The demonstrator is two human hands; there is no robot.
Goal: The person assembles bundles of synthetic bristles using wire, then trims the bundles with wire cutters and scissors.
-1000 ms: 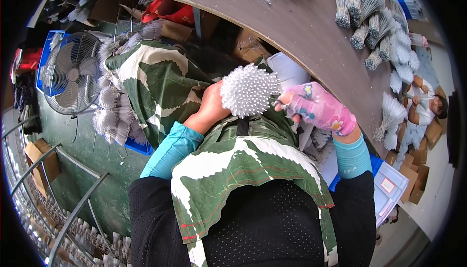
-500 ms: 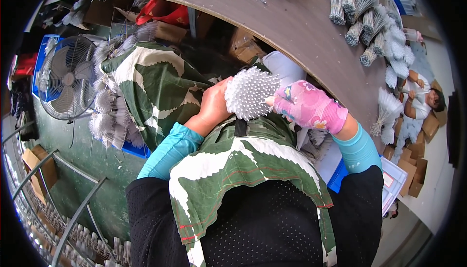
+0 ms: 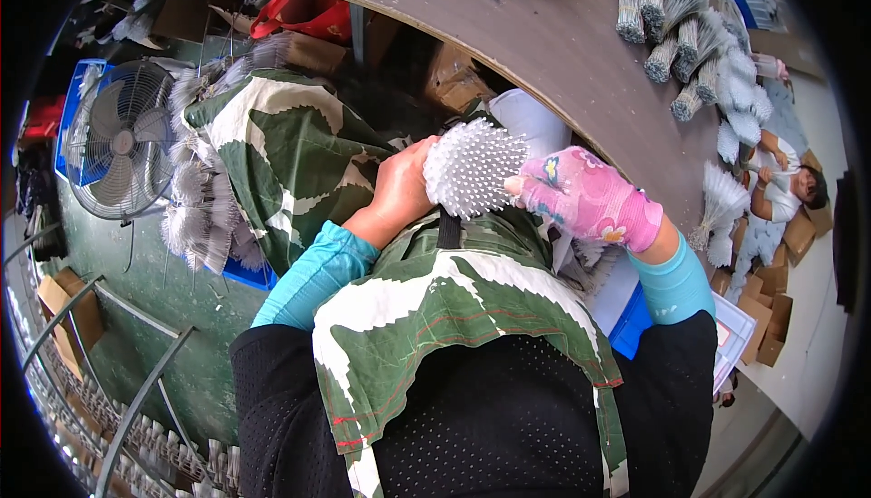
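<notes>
A round bundle of thin white brushes [image 3: 474, 167] stands in front of my lap, its many small pale tips facing up. My bare left hand [image 3: 406, 180] is closed around its left side. On the right, my right hand [image 3: 581, 194] wears a pink flowered glove. Its bare thumb tip meets the bundle's right edge, and the fingers are bent together there, partly hidden. Under the bundle spreads my green and white camouflage apron [image 3: 454, 294].
The brown table [image 3: 562, 53] curves across the front, with bundles of white wire brushes [image 3: 667, 17] at its right. At left stand a fan [image 3: 122, 140], more white brushes [image 3: 195, 217] and a metal rack [image 3: 136, 421]. Another person [image 3: 787, 185] sits far right near cardboard boxes [image 3: 771, 317].
My right hand has shifted slightly right and down, its thumb tip still at the bundle's edge. My left hand keeps its hold, and the bundle has tilted a little.
</notes>
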